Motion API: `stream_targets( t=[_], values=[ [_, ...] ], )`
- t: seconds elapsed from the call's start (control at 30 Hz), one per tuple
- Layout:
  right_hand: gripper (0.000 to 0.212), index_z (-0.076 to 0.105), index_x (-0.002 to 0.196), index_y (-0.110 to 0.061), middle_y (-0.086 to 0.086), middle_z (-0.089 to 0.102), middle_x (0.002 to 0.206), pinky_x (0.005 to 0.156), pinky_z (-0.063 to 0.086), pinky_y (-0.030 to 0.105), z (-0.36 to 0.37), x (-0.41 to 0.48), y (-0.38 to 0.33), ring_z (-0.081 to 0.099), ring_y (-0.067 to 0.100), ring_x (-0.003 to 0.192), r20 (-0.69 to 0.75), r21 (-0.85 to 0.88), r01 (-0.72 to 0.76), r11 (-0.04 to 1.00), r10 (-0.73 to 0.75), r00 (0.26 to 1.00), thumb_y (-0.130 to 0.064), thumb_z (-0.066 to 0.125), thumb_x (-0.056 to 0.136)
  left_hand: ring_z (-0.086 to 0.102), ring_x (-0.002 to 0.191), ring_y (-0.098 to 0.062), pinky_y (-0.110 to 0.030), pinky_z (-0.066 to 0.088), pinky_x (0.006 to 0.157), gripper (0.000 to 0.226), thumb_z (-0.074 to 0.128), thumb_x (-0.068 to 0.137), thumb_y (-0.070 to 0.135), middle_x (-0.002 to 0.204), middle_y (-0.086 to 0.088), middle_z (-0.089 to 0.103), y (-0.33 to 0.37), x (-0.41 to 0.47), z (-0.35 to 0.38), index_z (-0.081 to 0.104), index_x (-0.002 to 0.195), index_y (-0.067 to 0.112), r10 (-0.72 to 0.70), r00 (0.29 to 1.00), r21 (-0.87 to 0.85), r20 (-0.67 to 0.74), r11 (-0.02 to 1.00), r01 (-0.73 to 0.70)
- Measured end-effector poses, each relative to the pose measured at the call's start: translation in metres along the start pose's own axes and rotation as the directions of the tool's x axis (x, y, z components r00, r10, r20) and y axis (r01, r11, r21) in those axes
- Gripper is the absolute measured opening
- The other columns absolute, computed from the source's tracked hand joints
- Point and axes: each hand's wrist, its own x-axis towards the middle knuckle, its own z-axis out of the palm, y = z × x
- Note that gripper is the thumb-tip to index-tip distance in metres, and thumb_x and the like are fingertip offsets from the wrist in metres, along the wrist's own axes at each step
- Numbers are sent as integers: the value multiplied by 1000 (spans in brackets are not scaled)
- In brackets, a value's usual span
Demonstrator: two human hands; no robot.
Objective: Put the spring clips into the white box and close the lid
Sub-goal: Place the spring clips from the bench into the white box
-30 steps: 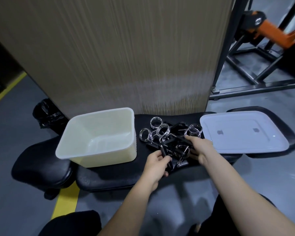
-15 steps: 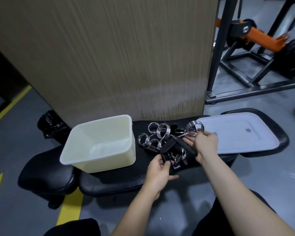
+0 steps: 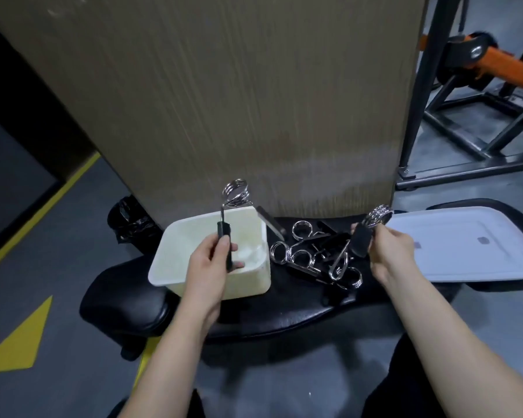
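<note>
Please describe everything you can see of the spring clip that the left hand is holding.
The spring clip is a shiny metal wire coil with two arms ending in black handles. The left hand holds the lower handle, coil upward, above the open white box. The second handle juts right past the box's rim. Nothing else touches it.

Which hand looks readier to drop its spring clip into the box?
Left. The left hand holds its spring clip directly over the white box; the right hand is beside the lid.

Black padded bench (image 3: pixel 284 321) carries white box (image 3: pixel 254 282), clips (image 3: pixel 302 257), lid (image 3: pixel 465 260).
</note>
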Motion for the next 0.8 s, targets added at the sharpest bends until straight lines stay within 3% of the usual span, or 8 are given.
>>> stream_targets(
  t=[0.03, 0.13, 0.27, 0.37, 0.43, 0.57, 0.7, 0.8],
  values=[
    [37, 56, 113, 23, 40, 66, 97, 59, 51, 28, 4, -1, 3, 62, 28, 70, 22, -2, -8, 1000, 8, 1000, 0, 51, 85, 60, 80, -15, -34, 58, 81, 18, 49, 103, 16, 91, -5, 58, 6, 7, -15, 67, 104, 12, -1, 1000, -18, -11, 1000, 1],
    [22, 61, 105, 11, 35, 68, 108, 77, 61, 39, 23, -8, 10, 72, 41, 94, 76, 15, -39, 999, 38, 996, 1, 48, 90, 58, 86, -9, -37, 57, 90, 18, 55, 100, 12, 92, -4, 55, 19, 26, -49, 68, 112, 13, -6, 1000, -3, -24, 1000, 6],
    [13, 57, 96, 8, 32, 68, 102, 68, 63, 31, 43, -19, 17, 73, 38, 85, 106, 27, -51, 998, 48, 993, 3, 45, 93, 58, 89, -15, -46, 51, 99, 19, 60, 97, 13, 91, 2, 55, 12, 51, -71, 66, 113, 21, 60, 998, 296, -25, 954, -50],
    [13, 54, 85, 0, 23, 65, 89, 57, 61, 24, 51, -23, 23, 73, 21, 61, 85, 19, -83, 996, 82, 993, 3, 46, 96, 50, 108, -26, -38, 41, 103, 25, 65, 93, 15, 103, 1, 56, 1, 68, -69, 66, 118, 18, 243, 965, 729, 102, 642, -239],
    [8, 55, 92, 4, 23, 66, 88, 59, 62, 25, 53, -23, 27, 74, 22, 61, 79, 13, -94, 996, 92, 993, 2, 48, 96, 43, 109, -28, -29, 32, 96, 25, 65, 91, 10, 104, -2, 54, -6, 77, -62, 66, 116, 14, 273, 930, 821, 248, 450, -351],
    [24, 55, 115, 13, 30, 67, 104, 74, 63, 35, 54, -13, 37, 71, 41, 97, 56, -35, -123, 992, 125, 991, 0, 50, 95, 41, 107, -24, -27, 36, 95, 24, 62, 90, 6, 102, 1, 50, -31, 98, -52, 62, 113, 13, 101, 902, 851, 420, 301, -430],
    [10, 59, 98, 5, 29, 68, 100, 68, 61, 32, 58, -8, 41, 71, 41, 97, 44, -58, -120, 991, 123, 991, 0, 51, 94, 42, 108, -21, -37, 46, 88, 29, 59, 84, -1, 104, 2, 52, -52, 112, -43, 63, 106, 17, -64, 889, 873, 453, 234, -428],
    [18, 59, 105, 11, 30, 69, 101, 72, 63, 35, 58, -3, 43, 72, 40, 93, 62, -92, -125, 988, 131, 990, 0, 50, 94, 43, 108, -16, -34, 42, 69, 44, 46, 76, -9, 105, 7, 54, -56, 119, -36, 63, 98, 25, -107, 914, 912, 391, 175, -370]
  ],
)
